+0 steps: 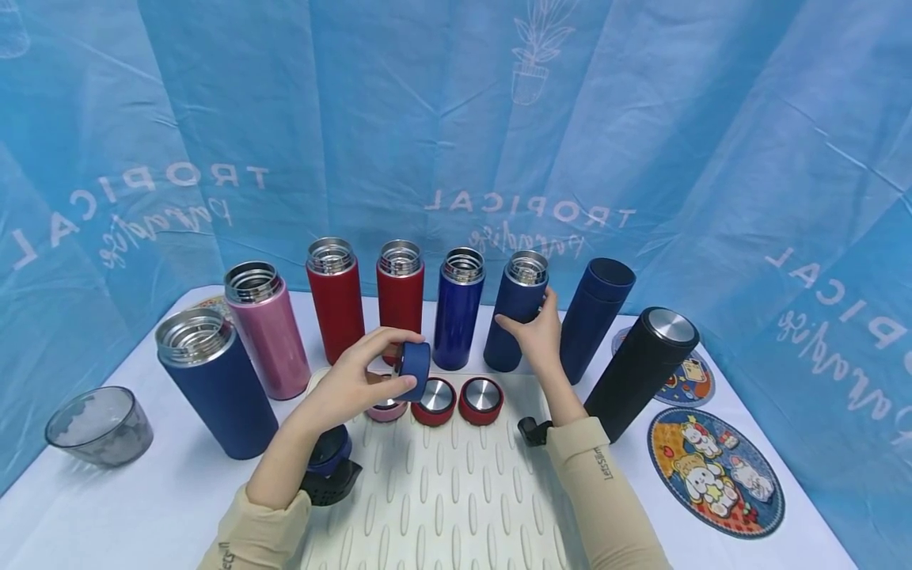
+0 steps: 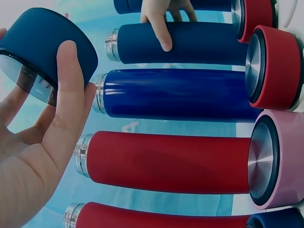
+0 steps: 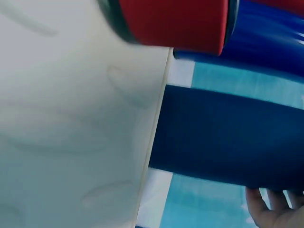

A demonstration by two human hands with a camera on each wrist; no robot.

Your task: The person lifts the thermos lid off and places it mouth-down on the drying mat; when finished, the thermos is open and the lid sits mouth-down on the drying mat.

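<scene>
My left hand pinches a dark blue lid between thumb and fingers, tipped on its side above the board. In the left wrist view the lid shows its hollow underside turned down. Around the upper body of an uncapped matte navy thermos bottle my right hand curls thumb and fingers; the bottle stands upright with its bare steel neck showing. A glossy blue open bottle stands just left of it. Close below the left hand's lid lie two red lids and a partly covered pink lid.
Two red open bottles, a pink one and a wide blue one stand leftward. Right are a capped navy bottle and a black one. A glass bowl, round mat and white ridged board are also there.
</scene>
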